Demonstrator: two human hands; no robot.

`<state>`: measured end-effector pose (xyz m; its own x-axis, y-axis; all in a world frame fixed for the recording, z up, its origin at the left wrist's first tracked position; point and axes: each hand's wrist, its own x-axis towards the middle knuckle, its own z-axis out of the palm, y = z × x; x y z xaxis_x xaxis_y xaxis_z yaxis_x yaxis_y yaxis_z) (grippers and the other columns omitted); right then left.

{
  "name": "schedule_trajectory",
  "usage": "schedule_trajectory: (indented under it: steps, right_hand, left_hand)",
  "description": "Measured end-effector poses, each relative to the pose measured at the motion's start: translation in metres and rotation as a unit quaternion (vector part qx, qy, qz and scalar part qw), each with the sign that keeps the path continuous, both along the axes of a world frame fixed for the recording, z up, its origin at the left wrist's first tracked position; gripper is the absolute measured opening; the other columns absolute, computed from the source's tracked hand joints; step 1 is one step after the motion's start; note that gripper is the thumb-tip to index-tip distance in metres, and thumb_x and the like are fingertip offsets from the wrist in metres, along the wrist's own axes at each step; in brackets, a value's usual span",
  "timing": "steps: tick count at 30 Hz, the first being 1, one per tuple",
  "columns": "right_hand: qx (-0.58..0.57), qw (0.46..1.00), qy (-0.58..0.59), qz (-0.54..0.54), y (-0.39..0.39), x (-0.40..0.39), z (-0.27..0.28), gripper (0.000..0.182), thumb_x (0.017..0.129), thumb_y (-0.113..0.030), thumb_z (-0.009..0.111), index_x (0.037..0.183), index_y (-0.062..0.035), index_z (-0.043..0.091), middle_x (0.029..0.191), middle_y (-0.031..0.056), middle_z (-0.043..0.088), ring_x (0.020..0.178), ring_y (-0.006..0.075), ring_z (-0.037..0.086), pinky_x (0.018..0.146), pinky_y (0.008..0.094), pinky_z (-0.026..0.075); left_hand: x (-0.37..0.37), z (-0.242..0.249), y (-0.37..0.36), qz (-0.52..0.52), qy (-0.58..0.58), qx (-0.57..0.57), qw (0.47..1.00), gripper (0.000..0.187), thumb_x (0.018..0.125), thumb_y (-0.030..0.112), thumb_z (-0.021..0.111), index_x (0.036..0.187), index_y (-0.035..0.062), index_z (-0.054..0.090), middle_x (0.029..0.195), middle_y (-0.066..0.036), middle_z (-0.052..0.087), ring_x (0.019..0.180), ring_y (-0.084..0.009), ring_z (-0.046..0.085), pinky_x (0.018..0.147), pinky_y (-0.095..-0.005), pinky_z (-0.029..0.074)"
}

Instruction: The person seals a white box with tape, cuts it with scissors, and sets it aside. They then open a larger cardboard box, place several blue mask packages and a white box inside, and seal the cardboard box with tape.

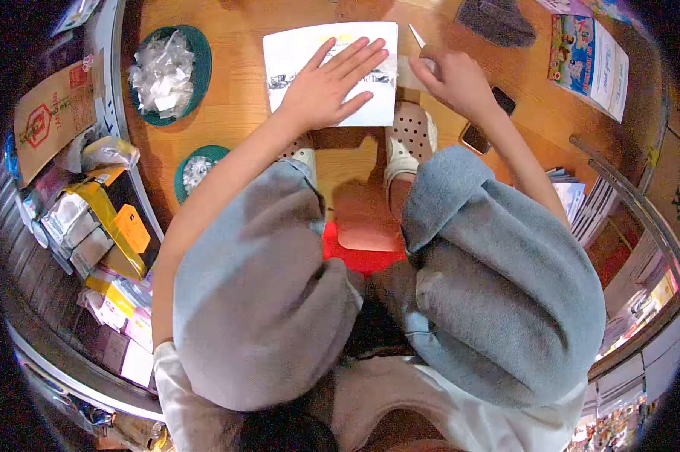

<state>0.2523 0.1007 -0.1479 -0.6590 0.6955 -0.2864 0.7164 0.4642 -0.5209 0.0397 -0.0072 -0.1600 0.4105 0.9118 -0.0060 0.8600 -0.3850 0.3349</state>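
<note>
My left hand (326, 87) lies flat with fingers spread on a white sheet or booklet (377, 105) with dark and yellow print. This paper rests on the wooden floor in front of my feet. To its right, my right hand (459, 81) is closed around a slim white pointed tool (416, 35); only its tip shows, angled up and left, so I cannot tell its kind. A pale strip (409, 75) sits between the paper's right edge and my right hand. Below my right wrist is a dark smartphone (475, 138).
Two green baskets, one large (200, 56) and one small (218, 153), hold crumpled clear plastic and white bits at left. A dark cloth (496, 22) and a colourful booklet (588, 64) lie at upper right. Beige clogs (414, 128) are on my feet. Packed boxes (61, 117) line the left side.
</note>
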Motion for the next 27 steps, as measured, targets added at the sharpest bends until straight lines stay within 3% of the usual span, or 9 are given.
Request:
schedule_trajectory:
  steps: [3, 6, 9, 12, 15, 18, 21, 27]
  right_hand:
    - [0.073, 0.987, 0.145, 0.007, -0.001, 0.01, -0.02, 0.034, 0.084, -0.035, 0.056, 0.085, -0.0021, 0.063, 0.068, 0.014, 0.062, 0.062, 0.0277, 0.062, 0.061, 0.036, 0.048]
    - [-0.05, 0.969, 0.211, -0.116, 0.0, 0.019, -0.031, 0.041, 0.079, -0.041, 0.062, 0.083, -0.0006, 0.064, 0.068, 0.014, 0.063, 0.056, 0.0238, 0.061, 0.053, 0.0365, 0.048]
    - [-0.212, 0.942, 0.198, -0.171, 0.004, 0.03, -0.033, 0.041, 0.079, -0.041, 0.064, 0.079, 0.0001, 0.063, 0.063, 0.0099, 0.059, 0.05, 0.012, 0.055, 0.048, 0.0291, 0.045]
    - [-0.201, 0.946, 0.199, -0.157, 0.007, 0.034, -0.029, 0.042, 0.08, -0.042, 0.063, 0.072, -0.0002, 0.063, 0.056, 0.0062, 0.055, 0.047, 0.0064, 0.05, 0.044, 0.0247, 0.041]
    - [-0.138, 0.977, 0.135, -0.09, 0.014, 0.031, -0.009, 0.044, 0.079, -0.043, 0.063, 0.071, 0.0005, 0.064, 0.052, 0.0072, 0.055, 0.045, 0.0114, 0.053, 0.046, 0.0278, 0.044]
    - [-0.038, 0.986, 0.157, -0.047, 0.014, 0.027, -0.006, 0.04, 0.081, -0.036, 0.062, 0.065, 0.0005, 0.061, 0.047, 0.006, 0.049, 0.042, 0.0104, 0.044, 0.042, 0.0291, 0.035]
    - [-0.027, 0.997, 0.069, -0.024, 0.022, 0.033, -0.011, 0.047, 0.079, -0.051, 0.056, 0.083, -0.0058, 0.068, 0.056, 0.0134, 0.06, 0.054, 0.0275, 0.062, 0.055, 0.0372, 0.05]
    - [0.063, 0.998, -0.005, 0.025, 0.026, 0.032, -0.017, 0.047, 0.079, -0.054, 0.052, 0.085, -0.0109, 0.069, 0.062, 0.0125, 0.063, 0.061, 0.0315, 0.062, 0.058, 0.0416, 0.051]
  left_hand:
    - [-0.002, -0.001, 0.0, -0.002, 0.005, -0.006, 1.0, 0.06, 0.087, 0.035, 0.044, 0.14, 0.0163, 0.023, 0.146, 0.0, 0.023, 0.133, -0.0178, 0.024, 0.108, -0.0448, 0.015]
    - [0.0, 0.002, 0.001, 0.001, 0.005, -0.008, 1.0, 0.06, 0.087, 0.035, 0.044, 0.14, 0.0161, 0.023, 0.146, 0.0, 0.023, 0.133, -0.018, 0.023, 0.108, -0.0453, 0.015]
    - [0.0, 0.0, 0.001, 0.008, 0.021, 0.001, 1.0, 0.058, 0.088, 0.037, 0.043, 0.14, 0.0197, 0.025, 0.145, 0.003, 0.026, 0.132, -0.0141, 0.026, 0.108, -0.0435, 0.017]
    - [0.001, 0.0, 0.001, 0.003, 0.008, -0.009, 1.0, 0.06, 0.087, 0.035, 0.044, 0.14, 0.0153, 0.023, 0.146, 0.0, 0.023, 0.134, -0.0181, 0.023, 0.108, -0.0449, 0.015]
    - [0.001, -0.002, 0.001, 0.005, 0.012, -0.007, 1.0, 0.06, 0.087, 0.035, 0.043, 0.14, 0.0145, 0.023, 0.145, 0.0, 0.024, 0.134, -0.0183, 0.023, 0.108, -0.0445, 0.015]
    - [0.0, -0.001, 0.001, 0.004, 0.008, -0.007, 1.0, 0.06, 0.088, 0.035, 0.043, 0.14, 0.014, 0.023, 0.145, -0.001, 0.024, 0.134, -0.0185, 0.023, 0.109, -0.0441, 0.015]
    - [0.001, 0.001, 0.001, 0.002, 0.012, -0.008, 1.0, 0.06, 0.087, 0.035, 0.043, 0.14, 0.0136, 0.023, 0.145, -0.002, 0.025, 0.134, -0.0185, 0.023, 0.109, -0.0439, 0.015]
    - [0.001, 0.001, 0.001, -0.001, 0.015, -0.009, 1.0, 0.06, 0.087, 0.035, 0.043, 0.14, 0.0135, 0.023, 0.145, -0.002, 0.025, 0.134, -0.0191, 0.023, 0.109, -0.0438, 0.015]
